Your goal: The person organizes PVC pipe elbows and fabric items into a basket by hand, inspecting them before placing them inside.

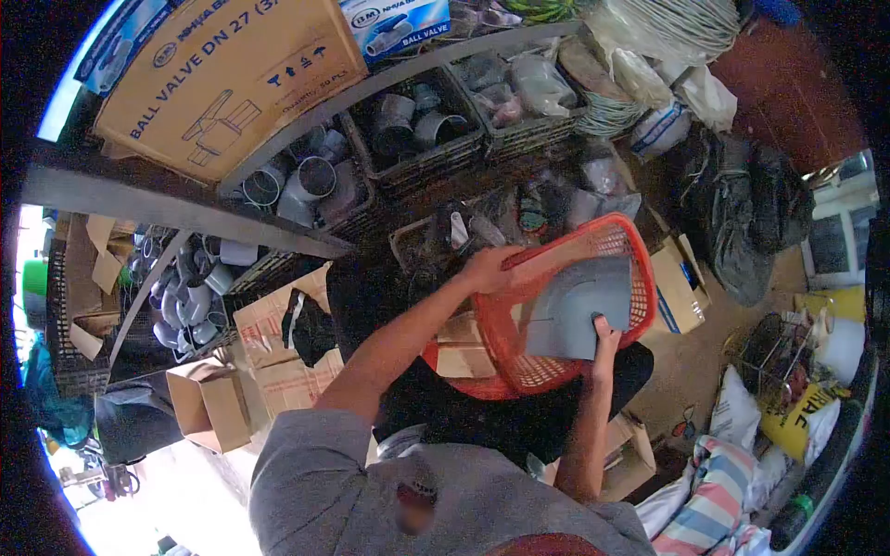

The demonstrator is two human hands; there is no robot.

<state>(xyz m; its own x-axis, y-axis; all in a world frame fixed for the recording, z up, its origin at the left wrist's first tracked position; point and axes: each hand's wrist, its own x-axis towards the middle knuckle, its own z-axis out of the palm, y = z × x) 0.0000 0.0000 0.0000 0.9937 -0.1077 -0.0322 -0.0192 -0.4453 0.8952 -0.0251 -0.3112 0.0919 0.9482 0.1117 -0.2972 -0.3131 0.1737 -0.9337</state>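
A red plastic basket (640, 269) is tilted over my lap. My left hand (489, 271) has its fingers closed on the basket's left rim. Inside the basket's outline is a large grey pipe elbow (575, 301) with a curved outer side. My right hand (604, 335) grips the elbow's lower right edge, thumb on top and the other fingers mostly hidden. Below and left of the elbow, brown cardboard (465, 352) shows by the basket's side.
Black crates (422, 171) of grey fittings stand in front, below a large ball valve carton (232, 83). More grey elbows (185, 301) fill a crate at left. An open cardboard box (209, 403) sits lower left. Sacks (714, 491) lie at lower right.
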